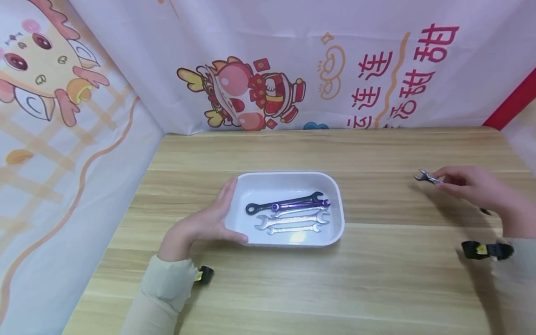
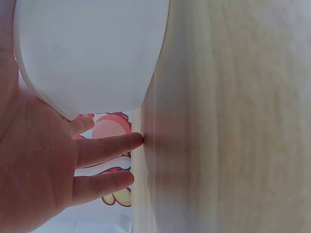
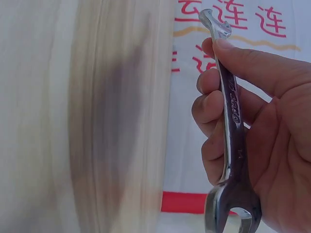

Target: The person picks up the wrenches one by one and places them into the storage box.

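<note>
In the head view a white rectangular tray (image 1: 337, 223) sits on the wooden table. My left hand (image 1: 207, 221) spans its left end, thumb along the near rim. In the left wrist view, straight fingers (image 2: 109, 148) reach down beside the tray wall (image 2: 92, 53). Several wrenches lie in the tray: a black combination wrench (image 1: 279, 204), a purple wrench (image 1: 299, 204) and silver open-end wrenches (image 1: 293, 219). Off to the right, above the table, my right hand (image 1: 473, 186) grips a silver double open-end wrench (image 3: 233, 116), fingers wrapped behind its shaft and thumb near one end.
The wooden table (image 1: 377, 279) stretches around the tray. A white printed cloth (image 1: 318, 18) hangs behind it, and another printed cloth (image 1: 42, 139) stands along the left side. Black straps (image 1: 487, 250) sit at both wrists.
</note>
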Available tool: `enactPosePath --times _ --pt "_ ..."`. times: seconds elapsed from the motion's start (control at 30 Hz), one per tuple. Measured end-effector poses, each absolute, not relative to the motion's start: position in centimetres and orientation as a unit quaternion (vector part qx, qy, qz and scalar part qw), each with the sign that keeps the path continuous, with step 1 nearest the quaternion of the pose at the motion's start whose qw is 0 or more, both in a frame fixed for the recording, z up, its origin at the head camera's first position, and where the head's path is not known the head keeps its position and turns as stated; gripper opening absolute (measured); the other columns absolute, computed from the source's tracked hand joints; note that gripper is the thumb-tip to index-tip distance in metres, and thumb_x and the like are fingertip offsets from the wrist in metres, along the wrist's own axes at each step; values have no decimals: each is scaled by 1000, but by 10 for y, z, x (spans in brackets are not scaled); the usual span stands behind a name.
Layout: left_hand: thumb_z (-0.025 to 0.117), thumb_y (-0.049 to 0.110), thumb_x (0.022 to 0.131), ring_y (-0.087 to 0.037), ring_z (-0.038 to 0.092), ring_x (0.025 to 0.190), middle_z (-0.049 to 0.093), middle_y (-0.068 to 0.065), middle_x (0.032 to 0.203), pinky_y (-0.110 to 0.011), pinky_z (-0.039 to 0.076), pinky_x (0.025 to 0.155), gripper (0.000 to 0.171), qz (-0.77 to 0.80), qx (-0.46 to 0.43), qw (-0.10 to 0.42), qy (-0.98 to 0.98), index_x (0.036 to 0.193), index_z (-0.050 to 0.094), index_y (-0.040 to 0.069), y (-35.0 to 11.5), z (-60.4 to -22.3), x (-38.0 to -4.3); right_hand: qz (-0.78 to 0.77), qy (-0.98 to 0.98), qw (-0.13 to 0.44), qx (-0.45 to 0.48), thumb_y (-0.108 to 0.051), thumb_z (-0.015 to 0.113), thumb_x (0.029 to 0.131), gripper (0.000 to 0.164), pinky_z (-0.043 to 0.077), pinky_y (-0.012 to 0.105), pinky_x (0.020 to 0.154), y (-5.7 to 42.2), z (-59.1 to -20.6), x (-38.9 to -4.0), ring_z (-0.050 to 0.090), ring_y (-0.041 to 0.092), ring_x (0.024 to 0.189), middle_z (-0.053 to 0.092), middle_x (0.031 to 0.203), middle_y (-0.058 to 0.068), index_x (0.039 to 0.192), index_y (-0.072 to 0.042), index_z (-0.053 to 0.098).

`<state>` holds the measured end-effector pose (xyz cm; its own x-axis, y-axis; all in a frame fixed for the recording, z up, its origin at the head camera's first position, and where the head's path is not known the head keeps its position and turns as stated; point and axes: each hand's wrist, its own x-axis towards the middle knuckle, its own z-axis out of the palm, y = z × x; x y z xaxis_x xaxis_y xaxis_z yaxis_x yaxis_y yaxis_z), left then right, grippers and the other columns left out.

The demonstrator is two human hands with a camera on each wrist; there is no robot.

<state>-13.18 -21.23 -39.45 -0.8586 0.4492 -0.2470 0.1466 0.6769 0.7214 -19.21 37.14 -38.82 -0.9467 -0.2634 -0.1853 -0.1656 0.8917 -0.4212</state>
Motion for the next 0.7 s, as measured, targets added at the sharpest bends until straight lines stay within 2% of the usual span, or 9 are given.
enactPosePath --times 0.3,0.7 --pt "93 48 60 -29 9 153 -11 0 167 -56 21 121 149 365 160 209 893 156 -20 32 -212 -394 -132 -208 961 128 -127 -23 63 98 30 44 24 61 351 -382 -203 49 13 75 63 90 7 123 -6 65" --pt "92 43 64 -34 12 152 -10 -4 166 -58 21 120 146 364 171 205 892 156 -20 29 -212 -392 -131 -224 956 125 -144 -19 66 96 28 46 24 64 319 -376 -211 51 17 79 64 91 7 123 -9 67"
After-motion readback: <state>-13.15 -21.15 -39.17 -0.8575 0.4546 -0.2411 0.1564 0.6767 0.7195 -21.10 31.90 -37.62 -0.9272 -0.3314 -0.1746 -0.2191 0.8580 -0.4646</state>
